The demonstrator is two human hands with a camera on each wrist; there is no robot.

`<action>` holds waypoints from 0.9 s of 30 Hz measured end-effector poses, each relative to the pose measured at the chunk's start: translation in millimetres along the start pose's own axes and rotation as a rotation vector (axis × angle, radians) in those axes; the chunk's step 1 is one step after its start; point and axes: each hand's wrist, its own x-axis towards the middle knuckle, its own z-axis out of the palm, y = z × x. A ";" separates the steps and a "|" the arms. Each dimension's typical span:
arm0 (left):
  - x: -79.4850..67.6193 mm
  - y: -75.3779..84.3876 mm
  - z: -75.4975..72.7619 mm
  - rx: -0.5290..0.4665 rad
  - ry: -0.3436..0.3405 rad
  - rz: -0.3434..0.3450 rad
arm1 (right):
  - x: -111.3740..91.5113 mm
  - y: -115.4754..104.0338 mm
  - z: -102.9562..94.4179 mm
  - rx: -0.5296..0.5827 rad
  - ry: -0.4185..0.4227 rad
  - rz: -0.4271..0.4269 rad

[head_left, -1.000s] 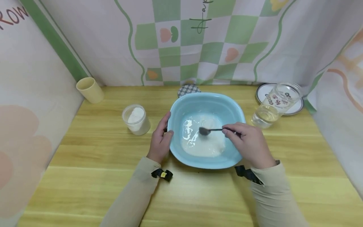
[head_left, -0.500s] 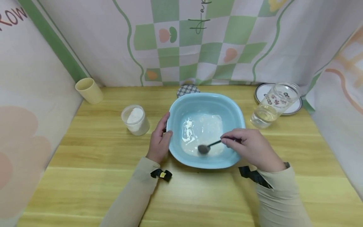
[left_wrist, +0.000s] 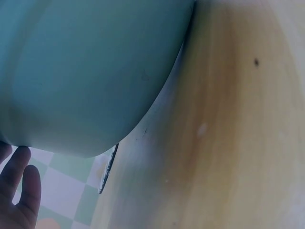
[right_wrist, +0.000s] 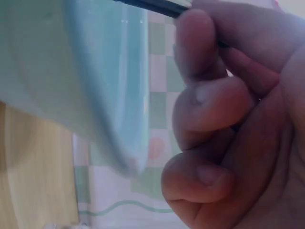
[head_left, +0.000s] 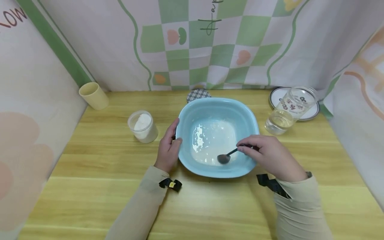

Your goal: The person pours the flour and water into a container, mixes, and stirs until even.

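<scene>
In the head view a light blue plastic basin [head_left: 247, 115] contains a shallow, milky white liquid [head_left: 210, 136]. My left hand [head_left: 168, 148] holds the basin's left side, its thumb at the rim. In the left wrist view, its fingertips [left_wrist: 21, 155] meet the outside of the basin wall. At the basin's right side, my right hand [head_left: 270, 155] pinches the thin handle of a dark spoon [head_left: 223, 158]. The spoon's bowl is at the near part of the liquid. Close up in the right wrist view, the other fingers are curled below the dark handle [right_wrist: 159, 5].
Left of the basin stands a clear tub [head_left: 145, 131] of white powder. A yellow cup [head_left: 97, 98] is at the back left. At the right are a glass [head_left: 280, 121] of clear liquid and a white plate [head_left: 312, 113]. A checked round piece [head_left: 198, 94] lies behind the basin.
The spoon has moved through the liquid from the middle toward the near side, then slightly right. My right hand has shifted a little nearer and rightward. The left hand keeps its place on the basin.
</scene>
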 end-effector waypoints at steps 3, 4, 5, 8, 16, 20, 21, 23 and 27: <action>-0.3 0.4 -0.2 0.003 0.002 -0.001 | 2.3 -0.3 3.1 -0.067 0.072 -0.032; -0.4 0.3 -0.2 0.005 0.002 -0.001 | 2.6 -0.7 3.9 -0.085 0.115 -0.038; -0.4 0.4 -0.2 0.006 0.002 -0.003 | 2.6 -1.0 4.3 -0.099 0.157 -0.043; -0.3 0.6 -0.1 0.003 0.003 -0.006 | 0.6 -0.8 1.9 -0.083 0.226 -0.051; 0.1 -0.2 0.4 0.001 0.002 -0.002 | -6.7 4.6 -10.4 0.019 0.018 -0.005; -0.6 -0.4 0.2 -0.002 0.001 -0.008 | -4.1 6.4 -7.3 -0.052 0.104 -0.055; -0.6 -0.4 0.2 -0.004 0.000 -0.005 | -3.8 6.2 -6.9 -0.064 0.144 -0.074; -0.5 -0.6 -0.2 -0.012 -0.004 -0.003 | -4.2 5.4 -8.0 -0.066 0.186 -0.107; -0.9 5.0 -1.0 -0.017 -0.011 -0.021 | -5.8 4.8 -10.0 -0.034 0.080 -0.086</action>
